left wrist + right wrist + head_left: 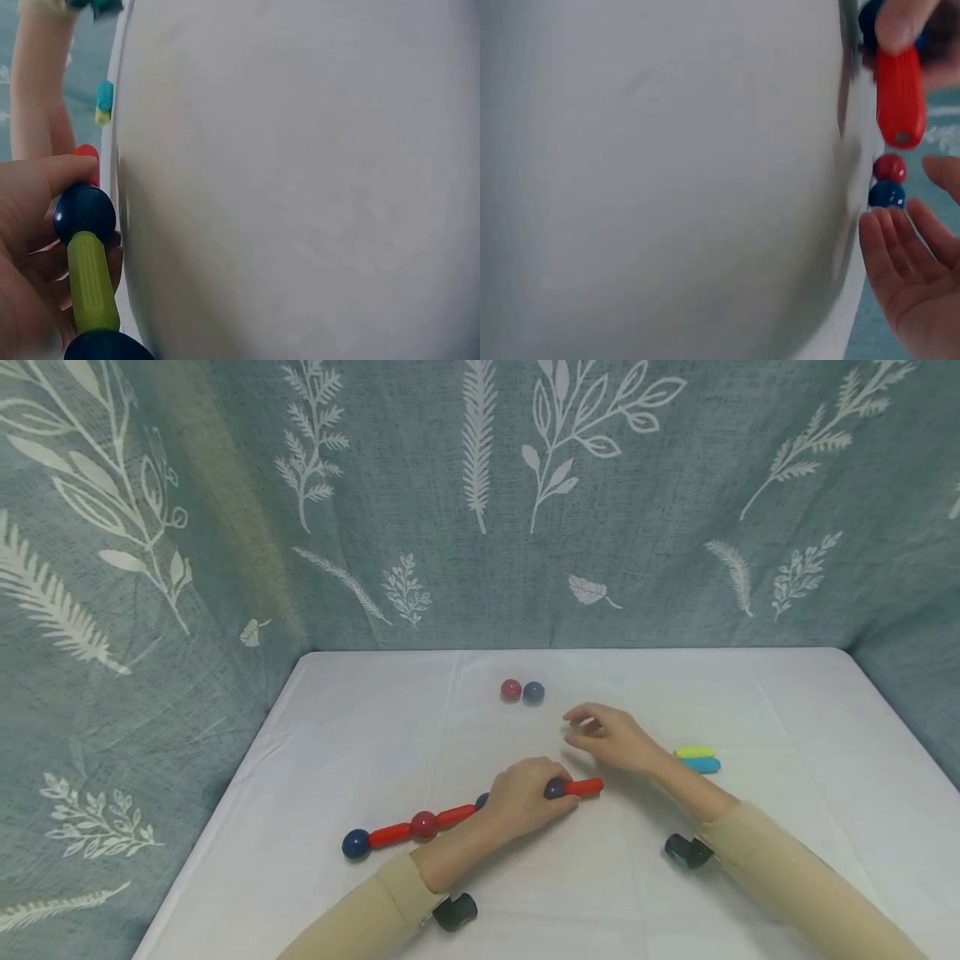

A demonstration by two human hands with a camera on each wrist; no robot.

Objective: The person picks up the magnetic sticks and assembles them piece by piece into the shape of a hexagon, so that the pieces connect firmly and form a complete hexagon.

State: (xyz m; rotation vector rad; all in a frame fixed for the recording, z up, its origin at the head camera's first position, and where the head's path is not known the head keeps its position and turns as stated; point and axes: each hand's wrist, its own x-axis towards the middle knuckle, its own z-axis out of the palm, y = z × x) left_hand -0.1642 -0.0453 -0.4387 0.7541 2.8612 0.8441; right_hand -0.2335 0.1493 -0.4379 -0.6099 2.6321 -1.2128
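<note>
A chain of toy rods and balls lies slantwise on the white table, with a dark blue ball [356, 844] at its left end and a red ball [423, 825] further along. My left hand [525, 797] grips it near the right end, fingers and thumb around a dark blue ball [84, 215]. A red rod [585, 787] sticks out past that grip. Under the palm, the left wrist view reveals a yellow-green rod [92, 281] between two dark blue balls. My right hand [609, 737] hovers just beyond the red rod, fingers loosely bent and holding nothing.
Toward the back of the table [750, 702] sit a loose red ball [511, 690] and a blue ball [534, 692], side by side. A yellow-green rod [694, 752] and a light blue rod [702, 766] lie by the right forearm. A leaf-patterned curtain [420, 485] hangs behind.
</note>
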